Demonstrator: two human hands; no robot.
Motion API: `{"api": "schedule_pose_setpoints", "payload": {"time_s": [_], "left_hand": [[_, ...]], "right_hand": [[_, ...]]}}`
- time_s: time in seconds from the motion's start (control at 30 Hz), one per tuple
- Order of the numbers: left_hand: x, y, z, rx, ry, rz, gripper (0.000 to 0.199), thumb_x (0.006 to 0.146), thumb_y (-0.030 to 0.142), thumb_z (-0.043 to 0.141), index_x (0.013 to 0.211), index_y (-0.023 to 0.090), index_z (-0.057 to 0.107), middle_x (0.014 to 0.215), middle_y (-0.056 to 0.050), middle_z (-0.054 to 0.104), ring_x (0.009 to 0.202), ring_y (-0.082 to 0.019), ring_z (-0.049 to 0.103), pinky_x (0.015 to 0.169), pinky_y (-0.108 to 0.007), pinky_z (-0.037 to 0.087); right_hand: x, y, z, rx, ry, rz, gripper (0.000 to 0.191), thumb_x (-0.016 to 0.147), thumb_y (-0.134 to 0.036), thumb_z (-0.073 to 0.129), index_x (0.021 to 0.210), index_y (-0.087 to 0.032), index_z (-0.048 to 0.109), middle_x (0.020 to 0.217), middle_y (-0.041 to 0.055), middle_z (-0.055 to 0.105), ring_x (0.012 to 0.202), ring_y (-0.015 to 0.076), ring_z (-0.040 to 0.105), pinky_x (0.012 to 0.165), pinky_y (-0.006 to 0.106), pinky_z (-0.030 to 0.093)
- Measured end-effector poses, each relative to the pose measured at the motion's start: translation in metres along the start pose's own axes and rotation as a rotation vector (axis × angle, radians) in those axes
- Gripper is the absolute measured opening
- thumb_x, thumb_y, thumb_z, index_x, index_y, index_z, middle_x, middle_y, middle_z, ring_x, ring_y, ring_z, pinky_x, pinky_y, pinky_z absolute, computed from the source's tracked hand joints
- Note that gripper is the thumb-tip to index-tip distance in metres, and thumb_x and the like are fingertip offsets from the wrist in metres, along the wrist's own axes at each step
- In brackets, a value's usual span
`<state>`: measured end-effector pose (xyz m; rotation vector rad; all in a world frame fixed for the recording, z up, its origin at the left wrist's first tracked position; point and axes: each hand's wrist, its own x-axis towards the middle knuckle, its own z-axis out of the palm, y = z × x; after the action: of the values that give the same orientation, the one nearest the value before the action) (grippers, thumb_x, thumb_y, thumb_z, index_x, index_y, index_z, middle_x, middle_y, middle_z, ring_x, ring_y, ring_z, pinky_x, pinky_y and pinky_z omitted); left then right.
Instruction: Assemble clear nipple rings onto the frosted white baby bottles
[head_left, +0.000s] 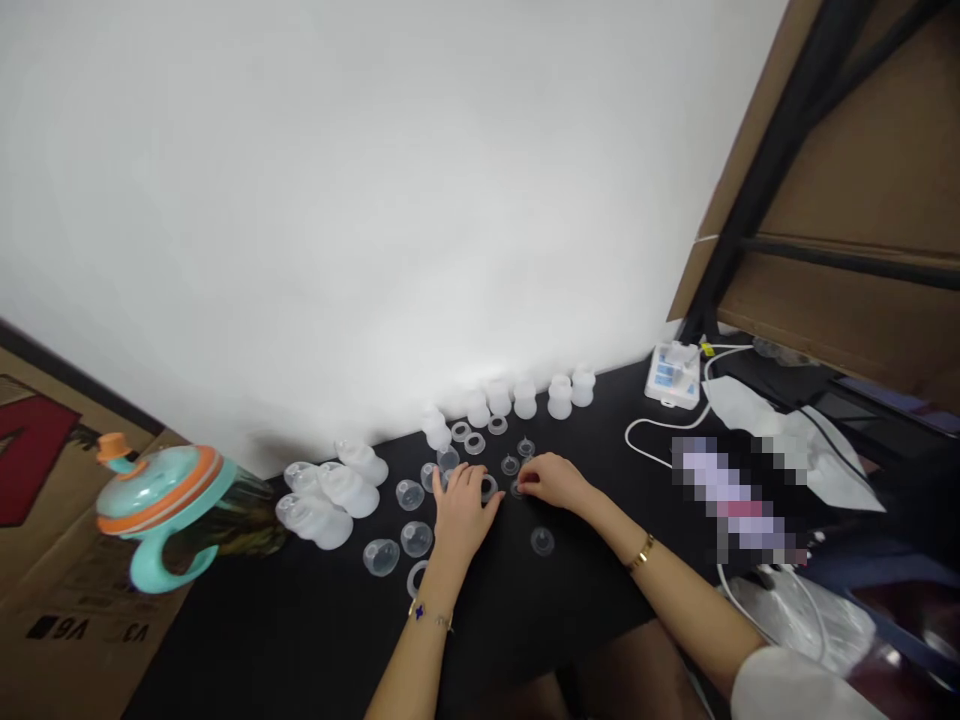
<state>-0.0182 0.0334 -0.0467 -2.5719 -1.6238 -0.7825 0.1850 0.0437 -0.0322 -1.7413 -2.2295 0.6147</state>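
You are working in what looks like a home or small workroom: a black table (300, 640) is standing against a plain white wall (337, 220), with printed cardboard (82, 600) and a teal-lidded pitcher (195, 515) sitting at your left.

Wall (375, 200): bright, diffuse light; palest low at center, just above the bottles (525, 398).
Shadow: soft, lower left of wall.
Counter (300, 640): dark, low detail.
Frame edges: wide-angle stretch, leaning lines.
Lower right: dim, soft, small glints.
Right side: coarse pixelation over one patch.
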Motion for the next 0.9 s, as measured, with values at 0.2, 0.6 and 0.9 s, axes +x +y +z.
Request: {"api": "schedule_pose_setpoints", "payload": {"time_s": [0.2,0.6,0.9], "left_hand": [[-0.001,-0.001,0.006,0.006,-0.013,0.018,0.034,0.087,0.025,0.062,0.12,0.021,0.058,0.111,-0.012,0.072,0.114,-0.032,0.061,0.113,-0.066,0.015],[0.001,0.003,-0.006,-0.112,0.074,-0.05,0.03,0.089,0.028,0.061,0.119,0.024,0.059,0.115,-0.007,0.072,0.109,-0.025,0.065,0.116,-0.056,0.019],[0.002,0.012,-0.015,-0.121,0.095,-0.009,0.021,0.09,0.025,0.061,0.11,0.026,0.063,0.113,-0.004,0.073,0.106,-0.022,0.066,0.117,-0.055,0.02]], "right_hand": [[-0.003,-0.006,0.003,-0.051,0.017,0.02,0.013,0.087,-0.032,0.065,0.091,-0.029,0.077,0.091,0.0013,0.075,0.09,0.0203,0.068,0.074,0.025,0.044],[-0.002,-0.011,0.011,-0.152,0.035,-0.029,0.017,0.09,-0.025,0.059,0.092,-0.024,0.076,0.092,0.0055,0.075,0.091,0.0217,0.067,0.076,0.027,0.044],[-0.004,-0.006,-0.003,-0.125,0.06,-0.052,0.014,0.087,-0.029,0.064,0.091,-0.027,0.077,0.086,0.0013,0.075,0.082,0.0187,0.068,0.068,0.023,0.043]]}}
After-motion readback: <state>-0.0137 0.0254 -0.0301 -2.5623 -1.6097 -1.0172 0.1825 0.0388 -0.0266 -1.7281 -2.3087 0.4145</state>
